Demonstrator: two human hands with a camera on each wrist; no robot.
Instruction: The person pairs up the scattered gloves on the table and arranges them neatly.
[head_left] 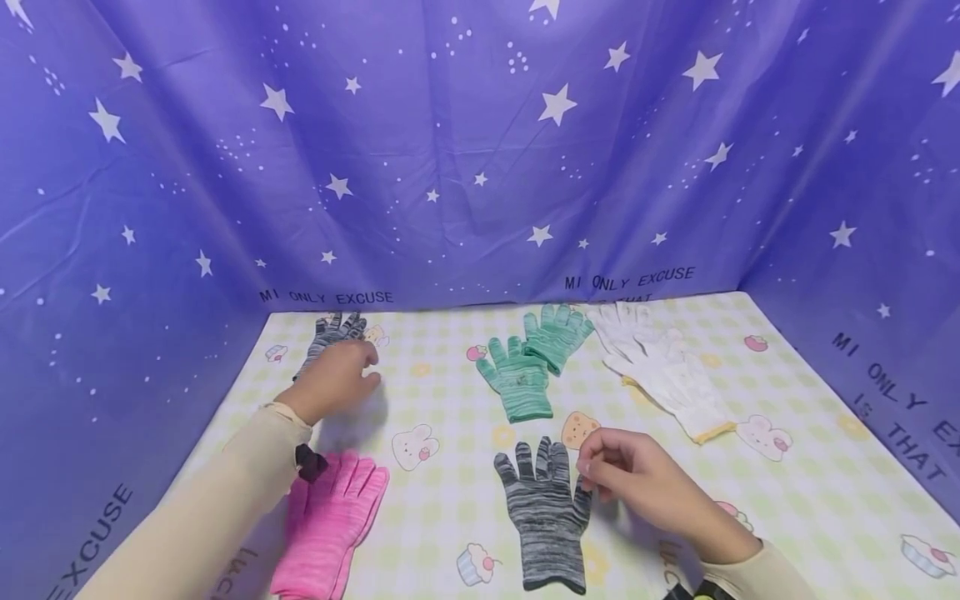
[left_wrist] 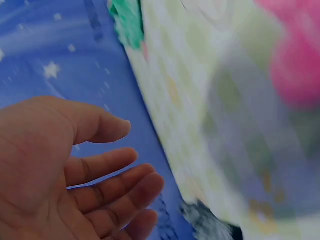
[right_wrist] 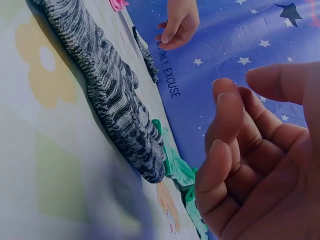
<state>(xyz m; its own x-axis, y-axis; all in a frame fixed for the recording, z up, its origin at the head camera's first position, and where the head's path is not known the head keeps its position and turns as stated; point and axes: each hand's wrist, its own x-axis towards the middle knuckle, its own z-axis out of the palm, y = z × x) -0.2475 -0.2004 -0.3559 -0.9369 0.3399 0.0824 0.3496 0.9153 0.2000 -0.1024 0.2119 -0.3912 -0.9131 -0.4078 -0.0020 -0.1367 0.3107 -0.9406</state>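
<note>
My left hand (head_left: 333, 379) hovers over the far left of the table, overlapping a grey-black striped knit glove (head_left: 326, 335) in the head view. Its fingers are loosely bent with nothing between them, as the left wrist view of the hand (left_wrist: 100, 180) shows. At the front, my right hand (head_left: 637, 479) is beside the thumb edge of a second grey-black glove (head_left: 543, 521), which lies flat with its fingers pointing away. In the right wrist view this hand (right_wrist: 250, 155) has relaxed, curled fingers and an empty palm, apart from the striped glove (right_wrist: 110, 95).
Pink gloves (head_left: 330, 525) lie stacked at the front left, below my left forearm. Two green gloves (head_left: 517, 379) overlap at the back middle, with white gloves (head_left: 660, 371) to their right. A purple star-patterned curtain (head_left: 450, 167) encloses the checked tabletop (head_left: 435, 517).
</note>
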